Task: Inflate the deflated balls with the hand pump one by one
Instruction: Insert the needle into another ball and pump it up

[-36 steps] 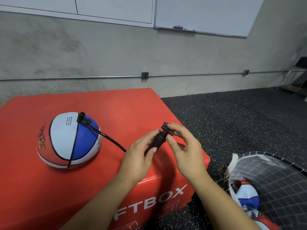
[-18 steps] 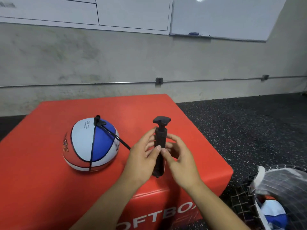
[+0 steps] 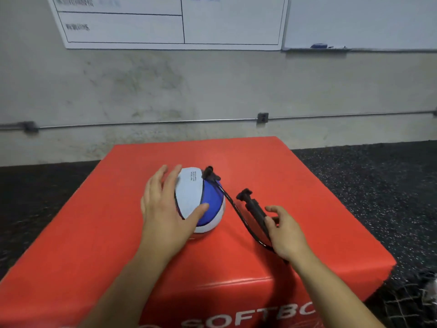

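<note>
A partly flat red, white and blue ball (image 3: 192, 194) sits on the red soft box (image 3: 290, 176). My left hand (image 3: 163, 214) cups its left side, thumb across the front. A black hose (image 3: 237, 210) runs from the valve fitting (image 3: 209, 173) on top of the ball to the black hand pump (image 3: 252, 205). The pump leans with its handle up and to the left. My right hand (image 3: 286, 233) pinches its lower end, which the hand hides.
The box's front edge is close to me and drops to dark speckled floor (image 3: 378, 185) on both sides. A black net basket (image 3: 411, 304) shows at the lower right corner. A grey wall with whiteboards (image 3: 354, 20) stands behind the box.
My left hand left the pump and moved onto the ball. The pump went from upright to leaning, held by my right hand alone. The view shifted right and nearer to the ball.
</note>
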The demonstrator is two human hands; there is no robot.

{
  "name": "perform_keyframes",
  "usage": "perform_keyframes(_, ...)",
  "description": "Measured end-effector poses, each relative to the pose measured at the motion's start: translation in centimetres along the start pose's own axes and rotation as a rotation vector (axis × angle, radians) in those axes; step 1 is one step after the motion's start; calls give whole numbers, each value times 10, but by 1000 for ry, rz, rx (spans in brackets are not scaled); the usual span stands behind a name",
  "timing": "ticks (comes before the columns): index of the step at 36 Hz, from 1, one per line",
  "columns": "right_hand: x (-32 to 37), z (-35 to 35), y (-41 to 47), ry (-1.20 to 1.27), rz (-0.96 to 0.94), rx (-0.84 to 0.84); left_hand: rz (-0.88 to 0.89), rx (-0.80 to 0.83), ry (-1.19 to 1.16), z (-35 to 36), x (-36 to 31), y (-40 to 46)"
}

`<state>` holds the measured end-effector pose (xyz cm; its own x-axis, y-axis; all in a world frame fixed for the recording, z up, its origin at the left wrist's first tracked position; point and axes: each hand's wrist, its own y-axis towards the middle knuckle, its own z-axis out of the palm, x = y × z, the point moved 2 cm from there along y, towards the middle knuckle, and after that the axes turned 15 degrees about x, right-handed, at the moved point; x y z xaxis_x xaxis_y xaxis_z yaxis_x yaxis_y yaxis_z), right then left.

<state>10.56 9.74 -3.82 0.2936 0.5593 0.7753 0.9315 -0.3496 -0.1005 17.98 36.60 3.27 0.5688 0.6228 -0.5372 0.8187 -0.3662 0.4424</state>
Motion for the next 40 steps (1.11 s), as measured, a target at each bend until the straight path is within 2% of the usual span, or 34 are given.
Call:
perform_keyframes(2,-1,6,3,-48,39,-11,-116,126,-23,6,23,-2)
perform_keyframes(4,-1,10,5,-78,60,-16,-142,204,-107,10,36,-4)
perform_keyframes(8,4,16,6,-95,27,-1,-132,202,-205,9,39,-6)
perform_keyframes(13,36,8,-8,9,-271,-241,-94,145,-129,-3,41,-10)
perform_keyframes(16,66,12,-23,120,-432,-174,-52,111,-110,-9,43,-13)
perform_keyframes(21,97,32,-47,61,-585,-23,22,139,-174,-10,39,-23)
perform_keyframes(27,111,41,-55,36,-597,-40,117,114,-184,-12,41,-32)
perform_keyframes(33,109,49,-61,32,-625,-68,137,168,-123,-13,38,-37)
perform_keyframes(40,110,51,-62,-99,-633,-130,100,243,-207,-7,35,-37)
